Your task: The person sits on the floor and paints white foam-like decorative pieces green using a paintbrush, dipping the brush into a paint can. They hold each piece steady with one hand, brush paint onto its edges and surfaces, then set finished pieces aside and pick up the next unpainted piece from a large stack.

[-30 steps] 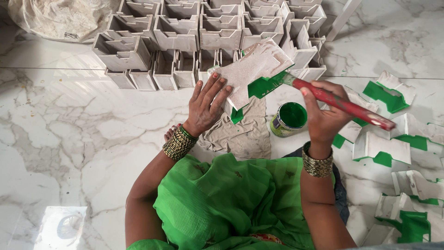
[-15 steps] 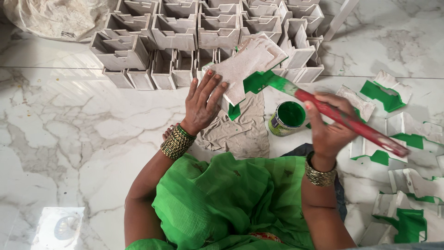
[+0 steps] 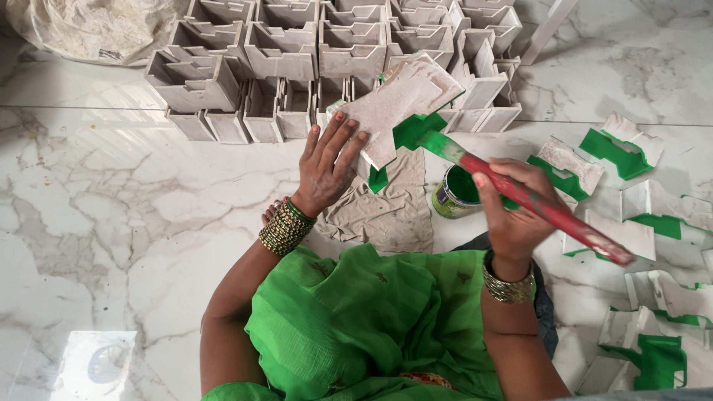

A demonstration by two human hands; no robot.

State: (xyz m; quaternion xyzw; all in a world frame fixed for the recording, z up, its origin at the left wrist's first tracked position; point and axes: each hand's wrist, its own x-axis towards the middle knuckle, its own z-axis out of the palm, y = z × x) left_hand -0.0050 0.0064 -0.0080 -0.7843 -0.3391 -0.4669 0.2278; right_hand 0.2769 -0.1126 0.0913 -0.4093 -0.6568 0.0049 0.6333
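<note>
My left hand lies flat on a grey moulded piece, holding it tilted above a stained cloth. The piece's lower edge is partly painted green. My right hand grips a red-handled paintbrush. Its green-loaded bristles touch the green patch on the piece. A small open tin of green paint stands on the floor between my hands, just left of my right hand.
Rows of unpainted grey moulded pieces are stacked ahead of me. Several pieces with green-painted parts lie spread on the marble floor to my right. A light sack sits at the top left.
The brush has swept down and left along the piece's edge, and its handle now points lower to the right. My left hand keeps its hold on the piece.
</note>
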